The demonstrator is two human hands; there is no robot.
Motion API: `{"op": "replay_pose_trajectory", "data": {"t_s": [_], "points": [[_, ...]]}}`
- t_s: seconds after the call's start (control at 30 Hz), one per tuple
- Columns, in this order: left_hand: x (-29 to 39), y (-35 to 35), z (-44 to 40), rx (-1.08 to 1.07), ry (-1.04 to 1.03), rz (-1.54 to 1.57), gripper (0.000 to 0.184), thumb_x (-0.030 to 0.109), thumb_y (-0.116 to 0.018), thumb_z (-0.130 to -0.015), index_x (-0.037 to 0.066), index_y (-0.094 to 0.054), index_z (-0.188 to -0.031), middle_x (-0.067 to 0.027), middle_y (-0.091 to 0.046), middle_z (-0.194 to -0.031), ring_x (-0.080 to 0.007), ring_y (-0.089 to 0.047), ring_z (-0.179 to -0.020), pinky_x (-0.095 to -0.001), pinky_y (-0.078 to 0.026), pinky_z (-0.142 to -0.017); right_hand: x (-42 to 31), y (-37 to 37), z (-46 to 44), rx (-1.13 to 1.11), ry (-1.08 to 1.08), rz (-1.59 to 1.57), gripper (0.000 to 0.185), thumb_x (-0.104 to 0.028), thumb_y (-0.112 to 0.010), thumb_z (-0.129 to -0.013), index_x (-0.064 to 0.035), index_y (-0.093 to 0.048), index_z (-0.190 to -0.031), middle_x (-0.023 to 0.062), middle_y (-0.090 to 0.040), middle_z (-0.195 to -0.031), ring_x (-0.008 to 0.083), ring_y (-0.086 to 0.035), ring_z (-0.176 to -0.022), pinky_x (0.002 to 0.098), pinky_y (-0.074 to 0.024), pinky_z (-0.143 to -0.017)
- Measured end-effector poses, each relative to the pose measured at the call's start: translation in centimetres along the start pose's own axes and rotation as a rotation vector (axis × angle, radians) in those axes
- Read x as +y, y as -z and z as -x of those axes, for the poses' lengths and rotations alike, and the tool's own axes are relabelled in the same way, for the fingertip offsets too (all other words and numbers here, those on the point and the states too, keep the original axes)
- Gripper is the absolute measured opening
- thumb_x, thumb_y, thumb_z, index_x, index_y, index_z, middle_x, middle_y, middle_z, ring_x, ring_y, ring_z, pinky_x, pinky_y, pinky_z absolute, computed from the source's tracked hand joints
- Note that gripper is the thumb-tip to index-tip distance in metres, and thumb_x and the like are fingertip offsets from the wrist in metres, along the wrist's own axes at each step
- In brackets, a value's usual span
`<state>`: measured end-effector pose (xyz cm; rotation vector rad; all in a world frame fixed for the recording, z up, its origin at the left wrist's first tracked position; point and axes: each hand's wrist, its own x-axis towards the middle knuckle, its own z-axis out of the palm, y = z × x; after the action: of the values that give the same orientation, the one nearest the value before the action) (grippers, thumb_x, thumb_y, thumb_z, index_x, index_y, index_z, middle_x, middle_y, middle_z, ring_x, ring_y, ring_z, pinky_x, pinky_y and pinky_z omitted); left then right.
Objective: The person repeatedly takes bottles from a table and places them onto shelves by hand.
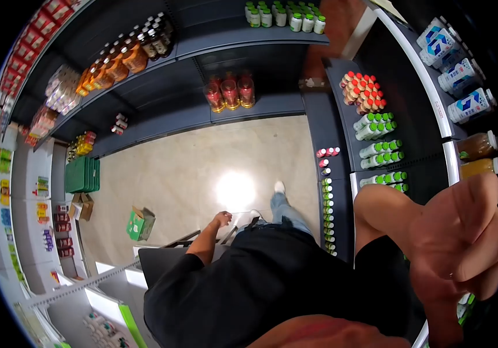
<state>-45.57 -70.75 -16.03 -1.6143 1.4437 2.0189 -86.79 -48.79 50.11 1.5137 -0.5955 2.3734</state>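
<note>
My left hand (pixel 223 218) hangs beside my left hip above the pale floor, its fingers loosely bent and apart with nothing visible in them. Close to the camera at the right is my right hand (pixel 463 238), raised with its fingers curled in; whatever they may hold is hidden. Just beyond it, on the right shelf, stand a brown jar (pixel 476 146) and a yellow jar (pixel 481 168). White and blue containers (pixel 469 105) are above those jars in view. Left of the hand are green-capped bottles (pixel 383 159) in rows.
Dark shelves (pixel 272 105) run across the back, holding red jars with gold bases (pixel 230 94) and orange-wrapped bottles (pixel 115 68). Green crates (pixel 82 175) and an open green carton (pixel 140 224) stand on the floor at the left. A white shelf unit (pixel 26 232) lines the far left.
</note>
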Motion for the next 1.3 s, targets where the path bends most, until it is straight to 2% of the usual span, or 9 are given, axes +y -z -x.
{"op": "replay_pose_trajectory", "data": {"t_s": [0.27,0.33,0.4,0.67,0.93,1.1,1.13,1.2,1.3], "points": [[11.8,0.4,-9.7,0.041,-0.051,-0.034,0.023,0.006,-0.055,-0.081,-0.002,-0.062,-0.101,-0.0116,-0.065,-0.089,-0.022,-0.064,-0.079,-0.0338,-0.055,-0.062,12.8,1.7,-2.6,-0.1,0.051,-0.145,0.04,-0.049,-0.072,-0.076,-0.0156,-0.051,-0.08,-0.0123,-0.041,-0.069,-0.0022,-0.04,-0.066,0.0285,-0.0302,-0.081],[11.9,2.2,-13.9,-0.266,-0.585,-0.225,0.025,0.012,-0.058,-0.082,-0.002,-0.063,-0.102,-0.011,-0.066,-0.09,-0.0207,-0.064,-0.077,-0.0332,-0.055,-0.066,16.5,1.5,-3.7,-0.091,0.04,-0.161,0.037,-0.046,-0.07,-0.077,-0.0149,-0.051,-0.082,-0.0109,-0.042,-0.069,-0.0006,-0.041,-0.066,0.03,-0.0311,-0.081],[15.7,2.3,-15.0,-0.129,-0.207,-0.157,0.028,0.016,-0.061,-0.081,-0.002,-0.064,-0.103,-0.0104,-0.067,-0.089,-0.0196,-0.063,-0.074,-0.0314,-0.055,-0.066,20.7,1.0,-4.7,-0.092,0.041,-0.192,0.034,-0.043,-0.069,-0.078,-0.0142,-0.052,-0.084,-0.0096,-0.043,-0.07,0.001,-0.041,-0.066,0.0316,-0.0319,-0.08],[29.4,7.0,-17.4,0.167,-0.136,0.093,0.033,0.0,-0.049,-0.078,-0.001,-0.061,-0.109,-0.0093,-0.064,-0.084,-0.0189,-0.061,-0.079,-0.0336,-0.052,-0.067,34.8,1.3,-8.3,-0.11,-0.026,-0.306,0.024,-0.033,-0.063,-0.082,-0.0115,-0.054,-0.091,-0.0042,-0.045,-0.072,0.0074,-0.044,-0.067,0.0376,-0.0353,-0.079],[35.9,6.7,-22.5,0.27,-0.222,-0.316,0.025,0.025,-0.061,-0.085,0.007,-0.07,-0.099,-0.0121,-0.072,-0.092,-0.0209,-0.068,-0.088,-0.0313,-0.052,-0.081,48.7,1.4,-8.0,-0.096,-0.122,-0.201,0.017,-0.022,-0.057,-0.086,-0.0088,-0.057,-0.098,0.0012,-0.048,-0.074,0.0138,-0.046,-0.067,0.0437,-0.0388,-0.078],[51.1,8.9,-25.8,0.292,-0.621,-0.416,0.019,0.018,-0.06,-0.087,0.002,-0.067,-0.095,-0.0135,-0.071,-0.091,-0.0219,-0.069,-0.083,-0.031,-0.053,-0.078,60.5,4.0,4.0,-0.184,-0.944,0.326,0.009,-0.009,-0.058,-0.091,-0.0006,-0.06,-0.095,0.0005,-0.053,-0.074,0.0076,-0.046,-0.063,0.0244,-0.04,-0.06],[56.4,9.1,-25.4,0.27,-0.743,-0.339,0.017,0.016,-0.059,-0.089,0.001,-0.066,-0.093,-0.0135,-0.07,-0.089,-0.0218,-0.069,-0.081,-0.0303,-0.053,-0.076,63.6,5.6,8.4,-0.366,-0.829,0.496,0.011,-0.005,-0.058,-0.089,-0.0018,-0.061,-0.099,-0.001,-0.049,-0.068,0.0078,-0.046,-0.062,0.0255,-0.0399,-0.058],[66.0,9.5,-26.0,0.326,-0.906,-0.26,0.016,0.015,-0.058,-0.091,0.0,-0.064,-0.092,-0.0127,-0.068,-0.083,-0.021,-0.066,-0.075,-0.0291,-0.051,-0.072,65.1,10.2,18.2,-0.424,-1.431,0.535,0.014,-0.007,-0.06,-0.086,-0.005,-0.064,-0.099,0.0004,-0.057,-0.071,0.0074,-0.053,-0.066,0.0237,-0.0421,-0.061],[80.3,10.4,-25.6,0.386,-1.146,-0.12,0.02,0.017,-0.061,-0.089,0.002,-0.062,-0.102,-0.0108,-0.065,-0.085,-0.0225,-0.063,-0.076,-0.0307,-0.05,-0.074,64.2,12.5,26.5,-0.53,-1.51,0.587,0.018,-0.009,-0.061,-0.085,-0.006,-0.065,-0.103,0.0006,-0.057,-0.069,0.0073,-0.053,-0.066,0.0245,-0.0427,-0.061]]}}
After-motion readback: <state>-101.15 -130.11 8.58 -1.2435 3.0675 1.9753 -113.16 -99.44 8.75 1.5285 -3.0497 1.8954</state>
